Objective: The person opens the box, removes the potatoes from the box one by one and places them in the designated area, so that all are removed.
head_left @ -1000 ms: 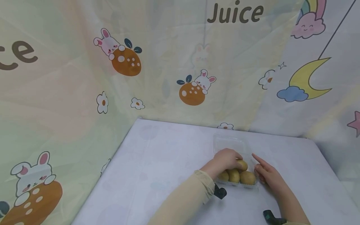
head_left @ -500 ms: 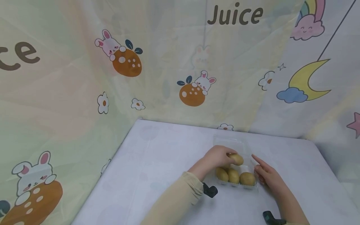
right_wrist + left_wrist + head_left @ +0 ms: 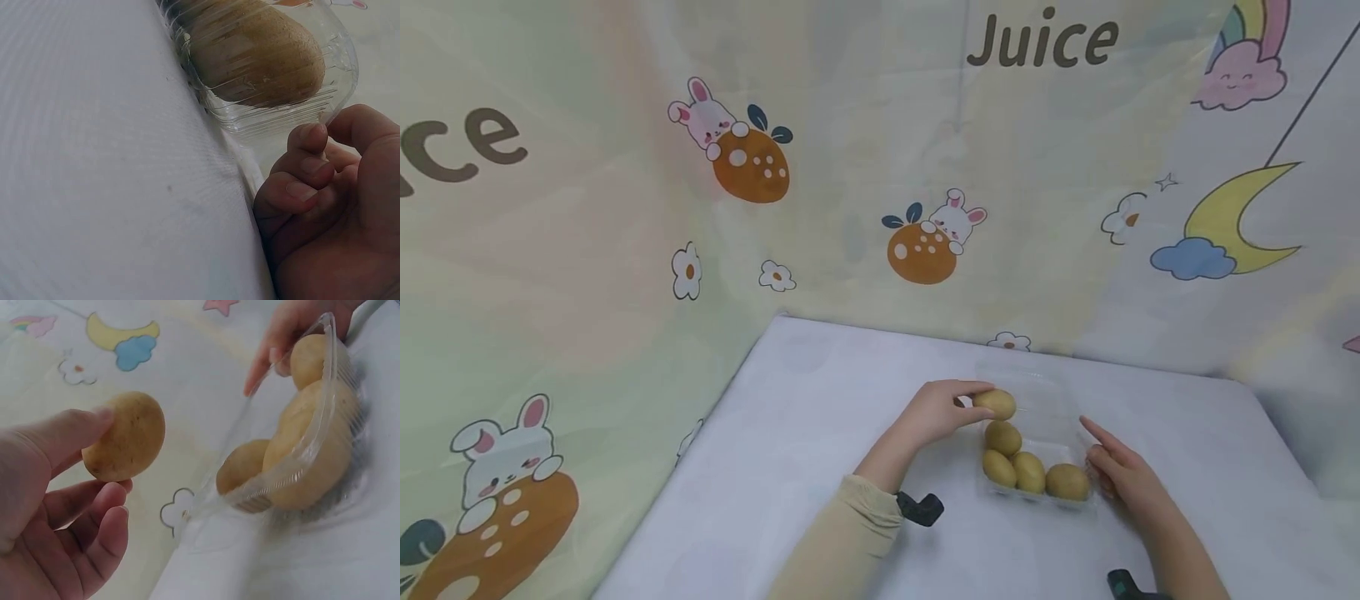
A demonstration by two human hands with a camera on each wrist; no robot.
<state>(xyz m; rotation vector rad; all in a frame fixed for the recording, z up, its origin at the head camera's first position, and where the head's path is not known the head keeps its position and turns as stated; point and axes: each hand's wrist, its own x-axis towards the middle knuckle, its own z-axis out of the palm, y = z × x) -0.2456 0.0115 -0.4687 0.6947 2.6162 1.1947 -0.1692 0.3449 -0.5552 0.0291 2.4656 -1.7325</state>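
Fingers (image 3: 103,544) of the left hand (image 3: 928,414) are pinching a potato (image 3: 997,405) by its left end, the thumb pressing from one side and the fingertips bracing the other, while the lower fingers are bending loosely and bearing none of it. Seen from the head, the potato's long axis is running roughly left to right, in line with the reach of the fingers, so its free end is pointing rightward across the folded-back lid (image 3: 1037,398).

That potato is sitting off the back-left corner of the clear plastic box (image 3: 1054,447); the left wrist view is showing a gap between the two. Its height above the lid is hard to judge. Four other potatoes (image 3: 1028,472) are lying in the box: one at the back left, two side by side in front of it, one at the front right. Bare floor is showing at the back right.

Any coming move seems to be hinging on that offset from the corner, and the left hand is clearly the nearer. The right hand (image 3: 1126,472) is resting at the box's right side, its index finger pointing forward; whether it is gripping the rim or merely touching, one cannot tell.
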